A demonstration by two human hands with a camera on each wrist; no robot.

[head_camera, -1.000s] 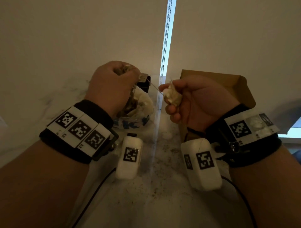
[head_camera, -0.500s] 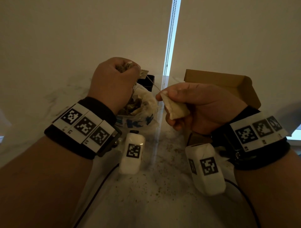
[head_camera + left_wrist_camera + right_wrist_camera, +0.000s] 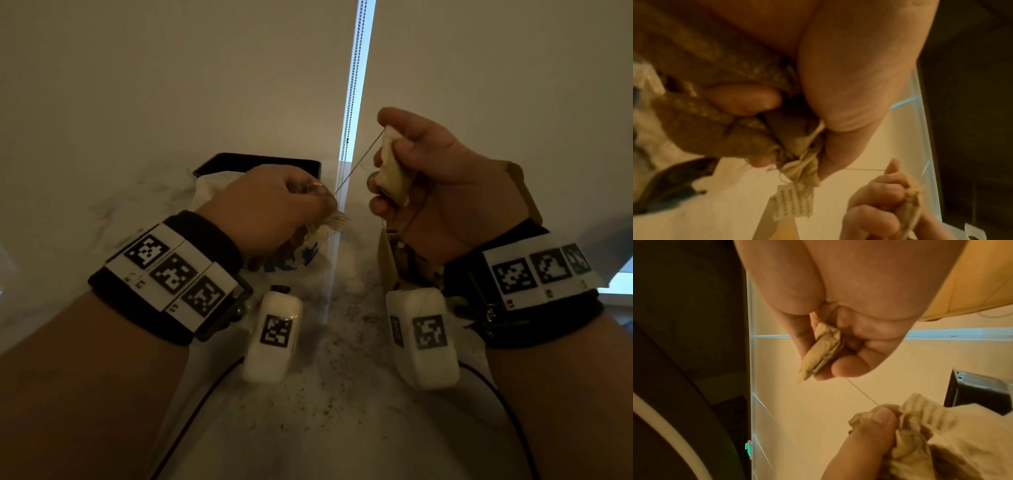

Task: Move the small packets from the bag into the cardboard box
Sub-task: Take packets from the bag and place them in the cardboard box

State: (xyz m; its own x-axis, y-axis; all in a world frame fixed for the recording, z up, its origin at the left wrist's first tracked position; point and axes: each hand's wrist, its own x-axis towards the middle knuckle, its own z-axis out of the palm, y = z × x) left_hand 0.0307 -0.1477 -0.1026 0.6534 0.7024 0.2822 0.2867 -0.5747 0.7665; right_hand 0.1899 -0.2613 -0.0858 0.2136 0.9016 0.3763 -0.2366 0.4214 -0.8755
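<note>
My right hand [image 3: 404, 178] pinches one small beige packet [image 3: 392, 173] [image 3: 821, 352], raised above the cardboard box [image 3: 388, 260]. A thin string [image 3: 358, 164] runs taut from it down to my left hand [image 3: 274, 205]. My left hand grips a bunch of packets [image 3: 805, 167] with paper tags [image 3: 792, 203] over the white plastic bag [image 3: 212, 190], which lies left of the box. The box is mostly hidden behind my right wrist.
A dark rectangular object [image 3: 260, 162] stands behind the bag against the wall. A bead chain [image 3: 352, 85] hangs along the bright window gap. The marble counter [image 3: 325, 394] is speckled with crumbs. White sensor units [image 3: 274, 335] hang from both wrists.
My right hand rose and moved right with its packet, drawing the string taut. My left hand dropped lower onto the bag with its bunch of packets.
</note>
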